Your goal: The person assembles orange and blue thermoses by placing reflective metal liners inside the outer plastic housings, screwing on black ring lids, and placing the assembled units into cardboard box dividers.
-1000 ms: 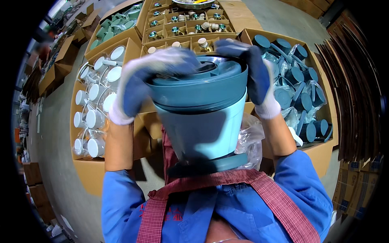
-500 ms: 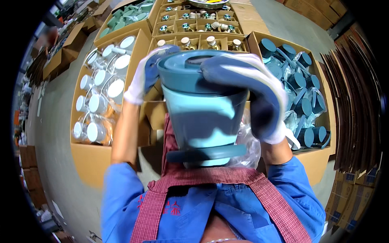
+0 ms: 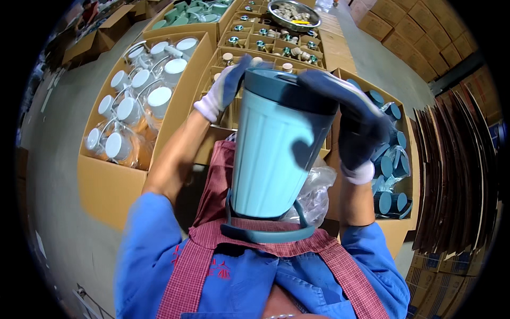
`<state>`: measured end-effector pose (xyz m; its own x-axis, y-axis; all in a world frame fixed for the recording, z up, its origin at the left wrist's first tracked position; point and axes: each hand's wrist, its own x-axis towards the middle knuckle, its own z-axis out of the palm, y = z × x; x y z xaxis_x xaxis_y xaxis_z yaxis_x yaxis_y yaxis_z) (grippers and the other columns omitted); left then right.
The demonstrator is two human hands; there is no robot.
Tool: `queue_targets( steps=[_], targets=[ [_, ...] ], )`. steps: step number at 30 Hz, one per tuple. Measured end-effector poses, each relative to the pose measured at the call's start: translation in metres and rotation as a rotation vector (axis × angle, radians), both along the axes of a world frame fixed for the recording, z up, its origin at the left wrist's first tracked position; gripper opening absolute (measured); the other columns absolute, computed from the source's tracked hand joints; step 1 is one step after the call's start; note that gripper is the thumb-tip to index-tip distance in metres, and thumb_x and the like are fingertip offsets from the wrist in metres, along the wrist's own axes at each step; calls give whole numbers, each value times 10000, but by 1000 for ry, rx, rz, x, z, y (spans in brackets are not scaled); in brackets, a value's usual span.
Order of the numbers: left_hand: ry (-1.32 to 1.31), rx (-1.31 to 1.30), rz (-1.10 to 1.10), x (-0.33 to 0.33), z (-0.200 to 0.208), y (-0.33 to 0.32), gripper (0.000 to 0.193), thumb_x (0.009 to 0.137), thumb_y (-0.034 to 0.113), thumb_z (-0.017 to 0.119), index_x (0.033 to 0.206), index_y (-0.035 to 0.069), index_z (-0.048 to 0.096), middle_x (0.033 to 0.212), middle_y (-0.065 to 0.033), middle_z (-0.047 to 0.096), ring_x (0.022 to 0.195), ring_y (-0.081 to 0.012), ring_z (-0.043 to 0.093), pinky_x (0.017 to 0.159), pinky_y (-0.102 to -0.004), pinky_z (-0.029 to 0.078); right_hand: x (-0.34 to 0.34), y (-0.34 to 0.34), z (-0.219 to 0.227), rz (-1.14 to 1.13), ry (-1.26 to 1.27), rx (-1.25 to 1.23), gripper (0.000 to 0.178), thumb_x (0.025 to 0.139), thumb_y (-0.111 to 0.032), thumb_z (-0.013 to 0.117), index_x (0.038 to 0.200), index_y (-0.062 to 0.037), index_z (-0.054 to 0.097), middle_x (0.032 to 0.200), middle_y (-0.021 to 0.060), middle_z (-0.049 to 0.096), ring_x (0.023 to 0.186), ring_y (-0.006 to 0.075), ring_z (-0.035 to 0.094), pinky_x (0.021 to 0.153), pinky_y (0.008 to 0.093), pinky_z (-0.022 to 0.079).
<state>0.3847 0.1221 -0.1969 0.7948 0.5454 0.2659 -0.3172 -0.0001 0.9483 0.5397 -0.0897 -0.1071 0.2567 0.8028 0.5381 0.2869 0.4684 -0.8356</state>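
A large light blue thermos jug (image 3: pixel 273 151) with a dark teal lid (image 3: pixel 289 90) is upright and slightly tilted, close in front of my chest. Its dark teal carrying handle (image 3: pixel 268 234) hangs low on the side toward me. My left hand (image 3: pixel 234 85), in a blue-and-white work glove, grips the lid's far left edge, its fingertips partly hidden behind it. From the right, my right hand (image 3: pixel 356 109), gloved alike, wraps the lid's rim with its fingers lying over the top. What is under the jug's base is hidden.
To the left stands a carton (image 3: pixel 111 183) of white-lidded jugs in plastic; to the right, a carton (image 3: pixel 406 186) of teal ones. Divided cartons (image 3: pixel 210 61) with stoppered bottles lie ahead, beside a metal bowl (image 3: pixel 295 26) of stoppers. Clear plastic (image 3: pixel 316 196) lies behind the jug. Cardboard sheets (image 3: pixel 451 175) stand at right.
The jug has tilted so more of its body shows, and has shifted right with both hands on its lid. The handle has dropped lower. The view has turned slightly.
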Motion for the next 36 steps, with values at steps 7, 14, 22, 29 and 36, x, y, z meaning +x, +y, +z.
queue_targets(
  steps=[7, 14, 22, 29, 36],
  targets=[
    [-113, 591, 197, -16, 27, -19, 306, 982, 195, 464, 1125, 8, 660, 1276, -161, 593, 1258, -282, 502, 1041, -368, 391, 2, 0, 4, 41, -152, 130, 798, 993, -593, 203, 1018, 27, 706, 1122, 160, 674, 1065, 231, 622, 964, 347, 436],
    [-193, 682, 49, -14, 50, -35, 280, 905, 70, 487, 1107, 24, 676, 1284, -151, 594, 1235, -279, 529, 1040, -359, 400, 23, 22, -19, 97, 226, -218, 963, 888, -774, 210, 1224, 37, 606, 1198, 192, 635, 1125, 292, 594, 986, 354, 445],
    [-284, 568, 164, -13, 70, -76, 149, 864, 96, 642, 972, 9, 696, 978, -113, 715, 907, -209, 672, 849, -328, 496, 53, 10, 18, 293, -255, -547, 551, 993, -460, 455, 1182, 27, 630, 1034, 44, 660, 897, 105, 579, 849, 238, 460],
    [-470, 1183, 631, -13, 103, -201, 146, 607, 205, 653, 725, 141, 598, 753, -14, 571, 767, -205, 606, 728, -353, 483, 14, -88, 113, 140, -1263, -525, 480, 768, -256, 695, 1234, -156, 642, 1228, 135, 581, 1111, 304, 586, 962, 396, 482],
    [-550, 1136, 428, -26, 104, -256, 113, 704, 221, 619, 663, 117, 604, 785, -19, 579, 872, -204, 586, 744, -339, 443, 3, -132, 105, 183, -1464, -387, 487, 673, -312, 746, 1047, -37, 599, 1029, 150, 588, 943, 334, 559, 815, 418, 473]
  ],
)
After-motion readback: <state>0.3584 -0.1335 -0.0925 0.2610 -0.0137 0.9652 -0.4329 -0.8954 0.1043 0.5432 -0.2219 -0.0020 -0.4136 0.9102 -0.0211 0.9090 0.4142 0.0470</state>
